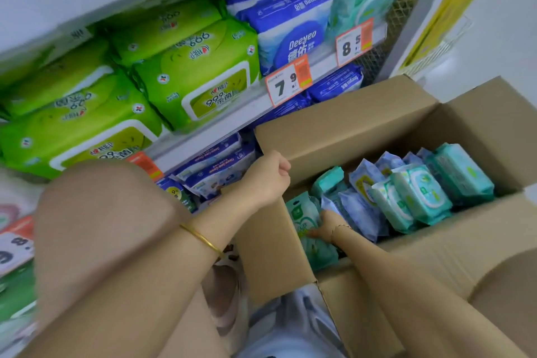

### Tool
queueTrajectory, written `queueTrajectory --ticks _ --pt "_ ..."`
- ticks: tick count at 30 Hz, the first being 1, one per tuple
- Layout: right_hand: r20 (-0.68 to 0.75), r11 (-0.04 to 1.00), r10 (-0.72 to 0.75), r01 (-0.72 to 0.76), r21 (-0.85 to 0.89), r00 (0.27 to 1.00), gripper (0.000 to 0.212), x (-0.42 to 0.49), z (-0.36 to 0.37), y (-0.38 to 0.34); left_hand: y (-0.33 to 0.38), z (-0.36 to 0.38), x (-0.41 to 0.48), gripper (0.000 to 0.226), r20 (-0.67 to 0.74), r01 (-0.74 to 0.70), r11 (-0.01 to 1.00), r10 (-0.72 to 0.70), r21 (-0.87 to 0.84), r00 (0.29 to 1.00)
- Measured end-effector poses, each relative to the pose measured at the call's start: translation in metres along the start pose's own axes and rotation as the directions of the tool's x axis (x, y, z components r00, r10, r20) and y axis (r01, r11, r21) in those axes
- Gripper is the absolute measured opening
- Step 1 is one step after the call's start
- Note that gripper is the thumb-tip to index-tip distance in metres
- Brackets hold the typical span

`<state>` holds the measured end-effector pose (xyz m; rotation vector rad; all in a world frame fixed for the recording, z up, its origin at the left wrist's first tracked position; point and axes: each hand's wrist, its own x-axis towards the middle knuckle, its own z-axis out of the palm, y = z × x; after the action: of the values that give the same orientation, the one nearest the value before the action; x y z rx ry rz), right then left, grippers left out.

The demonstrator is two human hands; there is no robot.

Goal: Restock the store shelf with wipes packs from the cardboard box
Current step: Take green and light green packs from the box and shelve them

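**Step: Lift a pack out of the box**

The open brown cardboard box (436, 244) stands in front of the white metal store shelf (232, 116). The left hand (268, 180) is curled over the edge of the box's shelf-side flap (348, 128) and grips it. The right hand (327, 227) reaches inside the box, and its fingers (312, 233) lie on the face of a teal-green soft plastic wipes pack (319, 253) that stands on edge at the end of the box nearest the person. Whether the thumb has closed behind the pack cannot be told.

More teal and pale blue packs (421, 197) stand in a tight row towards the far end of the box. Above the box, lime-green packs (197, 75) and blue packs (290, 35) fill the shelf tiers.

Procedure, as judged:
1. Hold the flap back so that the opening of the box is unobstructed.
2. Pinch the pack across its thickness, thumb behind and fingers in front.
3. Draw it straight up. The film is slippery and the row is tight, so neighbouring packs may drag along.
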<state>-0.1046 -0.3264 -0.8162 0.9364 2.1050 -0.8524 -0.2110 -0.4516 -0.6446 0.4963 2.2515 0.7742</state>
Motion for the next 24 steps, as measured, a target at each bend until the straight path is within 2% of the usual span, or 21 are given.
queueTrajectory --ticks 2,4,6,8,9,12,13,15,19,22,24 --pt "0.022 0.999 -0.014 0.013 0.031 1.0 0.047 -0.012 -0.019 -0.005 -0.001 -0.004 -0.004 0.023 0.003 0.003 1.0 -0.003 -0.021 1.0" --pt "0.023 0.986 -0.036 0.032 0.165 0.999 0.039 -0.027 -0.054 -0.01 -0.001 -0.009 -0.011 0.023 0.004 0.005 0.999 -0.004 -0.052 1.0" --pt "0.052 0.934 -0.137 0.111 0.34 0.989 0.025 -0.051 -0.099 -0.017 0.003 -0.016 -0.023 0.025 -0.008 -0.014 0.996 0.013 -0.087 1.0" --pt "0.097 0.863 -0.301 0.228 0.451 0.949 0.015 -0.09 -0.141 -0.031 0.012 -0.027 -0.038 0.035 -0.016 -0.031 0.987 0.029 -0.159 0.999" --pt "0.106 0.82 -0.398 0.301 0.487 0.911 0.02 -0.113 -0.157 -0.04 0.017 -0.035 -0.047 0.039 -0.015 -0.036 0.977 0.033 -0.212 0.999" --pt "0.09 0.655 -0.643 0.486 0.579 0.76 0.056 -0.183 -0.19 -0.077 0.033 -0.072 -0.082 0.034 -0.028 -0.106 0.924 0.103 -0.368 0.994" --pt "0.073 0.604 -0.708 0.548 0.578 0.703 0.064 -0.205 -0.197 -0.094 0.037 -0.089 -0.098 0.027 -0.064 -0.152 0.9 0.138 -0.408 0.988" --pt "0.042 0.529 -0.795 0.657 0.537 0.606 0.067 -0.247 -0.205 -0.132 0.043 -0.125 -0.134 0.013 -0.184 -0.258 0.857 0.195 -0.445 0.963" --pt "-0.087 0.347 -0.888 0.782 0.517 0.451 0.038 -0.306 -0.204 -0.229 0.044 -0.209 -0.197 0.02 -0.519 -0.451 0.795 0.206 -0.406 0.83" --pt "-0.149 0.295 -0.902 0.829 0.474 0.406 0.011 -0.331 -0.191 -0.306 0.029 -0.266 -0.219 0.021 -0.689 -0.494 0.797 0.14 -0.347 0.711" --pt "-0.168 0.28 -0.903 0.838 0.468 0.396 0.003 -0.34 -0.184 -0.353 0.018 -0.296 -0.222 0.013 -0.737 -0.501 0.79 0.094 -0.354 0.669"
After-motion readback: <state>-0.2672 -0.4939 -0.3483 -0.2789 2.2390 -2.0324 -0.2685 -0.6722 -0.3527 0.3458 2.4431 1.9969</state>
